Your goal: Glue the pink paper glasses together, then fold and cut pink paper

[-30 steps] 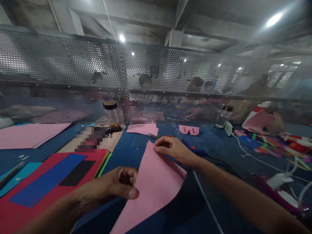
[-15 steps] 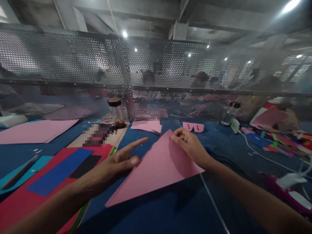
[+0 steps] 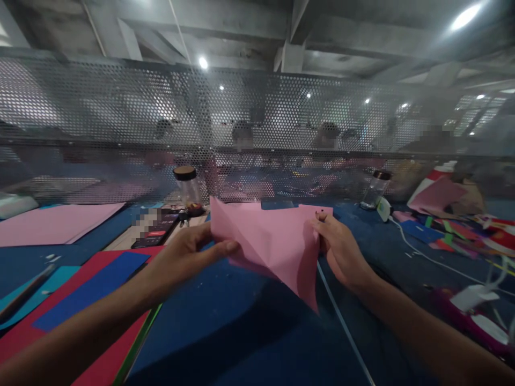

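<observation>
A folded sheet of pink paper [image 3: 265,236] is held up above the blue table, one corner pointing down toward me. My left hand [image 3: 201,249] grips its left edge, the thumb lying on the near face and the fingers behind. At the right edge, my right hand [image 3: 340,246] pinches the paper between thumb and fingers. Behind the sheet, another pink piece [image 3: 328,210] with dark marks peeks out near my right fingertips, mostly hidden.
Red sheets [image 3: 104,343] with a blue strip [image 3: 92,292] lie at left. A phone [image 3: 159,228] and a cork-lidded jar [image 3: 188,187] stand beyond; pink sheets [image 3: 60,222] lie far left. Paper scraps [image 3: 434,228], a glass bottle [image 3: 375,192] and a white cable [image 3: 434,254] occupy the right.
The pink paper has been lifted and turned, its point now facing down instead of up. My left hand, earlier with a finger extended beside the sheet, has closed on its left edge.
</observation>
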{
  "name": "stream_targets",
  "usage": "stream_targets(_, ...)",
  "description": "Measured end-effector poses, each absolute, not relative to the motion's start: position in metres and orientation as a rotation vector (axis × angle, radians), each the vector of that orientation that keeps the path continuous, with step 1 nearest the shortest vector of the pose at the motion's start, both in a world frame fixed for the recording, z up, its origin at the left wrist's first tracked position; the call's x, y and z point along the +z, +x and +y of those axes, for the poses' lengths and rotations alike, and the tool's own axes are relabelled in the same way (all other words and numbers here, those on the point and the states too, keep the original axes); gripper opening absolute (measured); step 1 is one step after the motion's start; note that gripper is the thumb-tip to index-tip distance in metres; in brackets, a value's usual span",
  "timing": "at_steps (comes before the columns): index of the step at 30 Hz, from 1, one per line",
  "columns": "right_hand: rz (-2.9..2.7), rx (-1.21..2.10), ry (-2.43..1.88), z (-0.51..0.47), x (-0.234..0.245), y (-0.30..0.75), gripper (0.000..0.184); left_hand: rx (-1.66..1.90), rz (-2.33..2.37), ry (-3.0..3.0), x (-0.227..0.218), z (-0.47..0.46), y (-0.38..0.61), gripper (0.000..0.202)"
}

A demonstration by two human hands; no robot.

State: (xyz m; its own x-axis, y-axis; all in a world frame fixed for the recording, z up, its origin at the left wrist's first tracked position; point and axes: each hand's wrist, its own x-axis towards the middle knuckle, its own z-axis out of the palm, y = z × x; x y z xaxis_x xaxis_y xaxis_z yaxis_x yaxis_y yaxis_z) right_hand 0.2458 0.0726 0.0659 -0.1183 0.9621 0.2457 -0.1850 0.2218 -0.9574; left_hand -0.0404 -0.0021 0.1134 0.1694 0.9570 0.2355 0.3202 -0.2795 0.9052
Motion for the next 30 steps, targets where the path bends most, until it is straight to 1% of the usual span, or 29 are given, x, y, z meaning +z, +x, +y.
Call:
stream_targets(4,-1.192,1.339,-0.779,0.068,0.068,0.253,0.024,1.097,1.205,1.498,0.126,0.001,-0.038,0.037)
stream_targets(8,-1.216,1.449,-0.804,0.070,0.064,0.258,0.022,1.100,1.105,1.320,0.124,0.004,-0.034,0.064)
stream_targets(10,-1.246,1.499,-0.854,0.072,0.061,0.259,0.025,1.093,1.112,1.282,0.121,0.005,-0.034,0.072)
stream_targets(13,-1.328,1.545,-0.928,0.075,0.057,0.259,0.032,1.062,1.145,1.257,0.118,0.006,-0.037,0.079)
stream_targets(18,-1.551,1.505,-1.012,0.077,0.054,0.261,0.034,0.985,1.189,1.242,0.107,0.009,-0.046,0.084)
stream_targets(24,-1.781,1.447,-1.107,0.084,0.042,0.258,0.037,0.842,1.221,1.242,0.066,0.021,-0.054,0.083)
stream_targets(26,-1.840,1.418,-1.157,0.089,0.036,0.256,0.036,0.805,1.302,1.338,0.051,0.026,-0.056,0.080)
stream_targets(30,-1.909,1.386,-1.227,0.094,0.022,0.255,0.030,0.724,1.626,1.735,0.030,0.032,-0.059,0.074)
